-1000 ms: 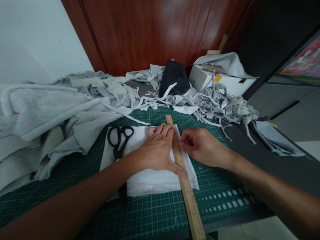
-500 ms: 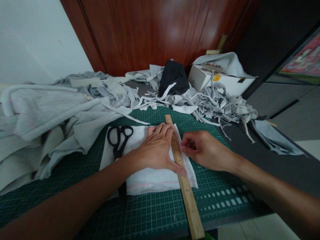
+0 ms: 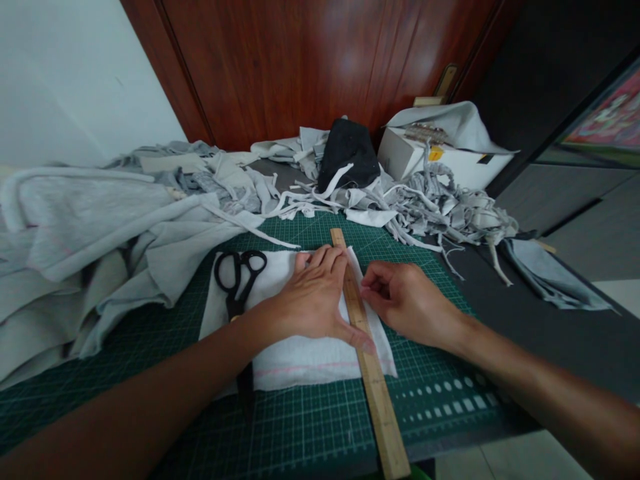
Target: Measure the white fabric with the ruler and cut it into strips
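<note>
A white cloth (image 3: 310, 363) lies flat on the green cutting mat (image 3: 310, 427), close to the near edge of the worktop (image 3: 505, 300). A wooden ruler (image 3: 373, 377) crosses its right side, one end reaching that near edge. The left hand (image 3: 317, 300) lies over both, its fingers spread wide and gripping nothing, the thumb across the ruler, probably to pin it against slipping. The right hand (image 3: 400, 293) sits just beside the ruler's right edge, fingers curled in; whether they pinch something small I cannot tell. Scissors (image 3: 234, 307) rest on the cloth's left side, perhaps as a weight, partly under the left forearm. Grey fabric (image 3: 115, 220) is heaped toward the worktop's far left corner.
</note>
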`<state>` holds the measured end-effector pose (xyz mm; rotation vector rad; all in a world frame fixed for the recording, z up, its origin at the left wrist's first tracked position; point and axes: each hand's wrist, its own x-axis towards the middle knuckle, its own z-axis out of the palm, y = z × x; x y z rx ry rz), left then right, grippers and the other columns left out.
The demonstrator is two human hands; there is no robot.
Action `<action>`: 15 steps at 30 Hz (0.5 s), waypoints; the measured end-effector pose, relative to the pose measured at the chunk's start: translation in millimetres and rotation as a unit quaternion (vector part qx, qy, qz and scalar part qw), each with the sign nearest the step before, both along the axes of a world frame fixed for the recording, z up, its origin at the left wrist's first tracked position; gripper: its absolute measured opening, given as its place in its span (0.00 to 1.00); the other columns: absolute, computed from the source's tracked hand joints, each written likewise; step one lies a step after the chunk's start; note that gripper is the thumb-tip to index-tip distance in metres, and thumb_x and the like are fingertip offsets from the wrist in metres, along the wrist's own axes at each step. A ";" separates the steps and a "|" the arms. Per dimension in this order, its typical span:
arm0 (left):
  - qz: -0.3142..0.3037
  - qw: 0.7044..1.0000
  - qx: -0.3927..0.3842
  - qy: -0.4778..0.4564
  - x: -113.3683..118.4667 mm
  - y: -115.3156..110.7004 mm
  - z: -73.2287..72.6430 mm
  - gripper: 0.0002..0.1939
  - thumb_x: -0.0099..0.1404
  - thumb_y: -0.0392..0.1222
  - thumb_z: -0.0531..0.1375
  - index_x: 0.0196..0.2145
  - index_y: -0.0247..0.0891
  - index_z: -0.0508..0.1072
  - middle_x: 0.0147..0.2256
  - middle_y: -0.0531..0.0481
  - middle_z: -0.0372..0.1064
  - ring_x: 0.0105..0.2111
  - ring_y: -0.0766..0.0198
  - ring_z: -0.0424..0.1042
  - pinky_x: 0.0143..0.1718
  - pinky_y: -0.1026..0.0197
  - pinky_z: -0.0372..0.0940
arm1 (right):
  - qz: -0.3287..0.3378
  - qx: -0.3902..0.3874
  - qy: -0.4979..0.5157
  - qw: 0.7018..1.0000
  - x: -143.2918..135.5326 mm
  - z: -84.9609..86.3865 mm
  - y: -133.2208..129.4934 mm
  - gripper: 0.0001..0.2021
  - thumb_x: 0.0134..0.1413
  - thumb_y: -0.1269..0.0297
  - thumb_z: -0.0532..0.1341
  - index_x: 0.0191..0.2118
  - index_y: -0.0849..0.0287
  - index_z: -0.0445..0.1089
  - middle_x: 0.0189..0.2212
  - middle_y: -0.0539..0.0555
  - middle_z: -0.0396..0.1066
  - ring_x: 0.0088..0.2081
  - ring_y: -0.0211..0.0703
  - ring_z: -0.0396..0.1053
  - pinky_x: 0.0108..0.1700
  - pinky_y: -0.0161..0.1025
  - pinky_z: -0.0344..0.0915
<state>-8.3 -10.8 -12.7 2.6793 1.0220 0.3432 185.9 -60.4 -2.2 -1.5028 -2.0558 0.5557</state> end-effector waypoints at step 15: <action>0.000 1.000 0.011 0.002 1.4 2.2 -5.3 0.63 0.45 0.78 0.66 0.68 0.37 0.57 0.68 0.30 0.56 0.67 0.31 0.56 0.64 0.34 0.50 | 0.035 -0.073 0.022 0.997 1.5 5.0 -62.0 0.10 0.61 0.73 0.59 0.29 0.56 0.69 0.20 0.47 0.67 0.19 0.35 0.58 0.21 0.37 0.48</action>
